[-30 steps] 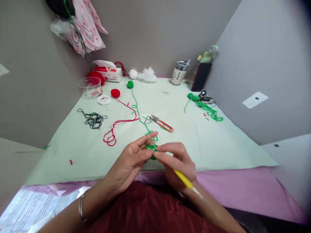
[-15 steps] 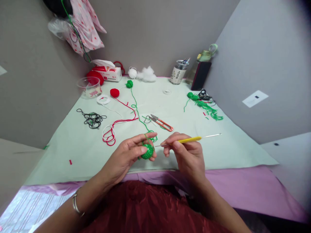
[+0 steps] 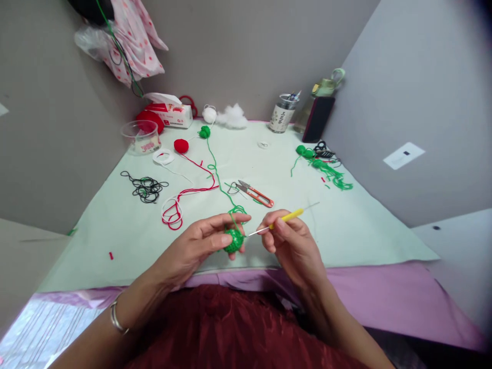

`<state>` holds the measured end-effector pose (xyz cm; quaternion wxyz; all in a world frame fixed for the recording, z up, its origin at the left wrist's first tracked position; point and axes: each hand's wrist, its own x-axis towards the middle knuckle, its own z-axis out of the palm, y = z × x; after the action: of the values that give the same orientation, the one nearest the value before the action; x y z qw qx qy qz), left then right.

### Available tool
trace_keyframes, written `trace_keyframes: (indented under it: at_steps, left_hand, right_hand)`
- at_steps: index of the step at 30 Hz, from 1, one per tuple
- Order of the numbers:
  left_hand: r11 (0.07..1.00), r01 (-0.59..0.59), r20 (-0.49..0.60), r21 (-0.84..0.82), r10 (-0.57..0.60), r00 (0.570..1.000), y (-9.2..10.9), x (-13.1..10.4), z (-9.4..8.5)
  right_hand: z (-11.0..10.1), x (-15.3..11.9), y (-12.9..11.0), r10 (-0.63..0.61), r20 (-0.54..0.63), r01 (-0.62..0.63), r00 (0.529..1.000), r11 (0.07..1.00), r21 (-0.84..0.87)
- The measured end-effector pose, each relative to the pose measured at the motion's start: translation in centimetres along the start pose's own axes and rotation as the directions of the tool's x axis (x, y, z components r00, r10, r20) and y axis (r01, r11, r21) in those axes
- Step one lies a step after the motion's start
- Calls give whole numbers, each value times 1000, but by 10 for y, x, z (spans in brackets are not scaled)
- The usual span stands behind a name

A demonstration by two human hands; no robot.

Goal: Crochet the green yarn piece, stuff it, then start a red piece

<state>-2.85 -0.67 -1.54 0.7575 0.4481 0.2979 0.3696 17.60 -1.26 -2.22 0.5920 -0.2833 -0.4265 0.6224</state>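
A small green crocheted ball (image 3: 233,241) is pinched between the thumb and fingers of my left hand (image 3: 203,238). Green yarn (image 3: 217,177) runs from a little green yarn ball (image 3: 204,132) at the back down to my left fingers, with loose loops lying just beyond them. My right hand (image 3: 295,241) grips a crochet hook (image 3: 287,218) by its yellow handle, pen-like. The hook's thin metal tip reaches the right edge of the crocheted ball; whether it sits in a stitch is too small to tell. Orange thread snips (image 3: 257,195) lie beyond my hands.
Red yarn (image 3: 196,191) and a tangled black cord (image 3: 148,189) lie to the left. At the back stand a tissue box (image 3: 179,117), a plastic tub (image 3: 140,138), white stuffing (image 3: 232,118), a pen holder (image 3: 282,118) and a phone (image 3: 319,120). Green pieces (image 3: 332,174) lie at right.
The crochet hook has turned, its rear end swinging left, and its yellow handle has shifted toward the crocheted ball. My left fingers have moved slightly around the ball.
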Motion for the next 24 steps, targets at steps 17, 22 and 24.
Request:
trace_keyframes:
  at_steps: [17,22,24]
  left_hand:
    - [962,-168,-199,213,211,957,-6,1,17]
    - [899,-207,-202,385,301,932,-6,1,14]
    - [879,-216,-195,424,321,927,-6,1,13]
  right_hand:
    - [13,-10,12,-497,219,523,840,635,-569]
    - [7,-2,18,-285,75,295,955,907,-300]
    - [6,0,20,-252,71,261,965,940,-220]
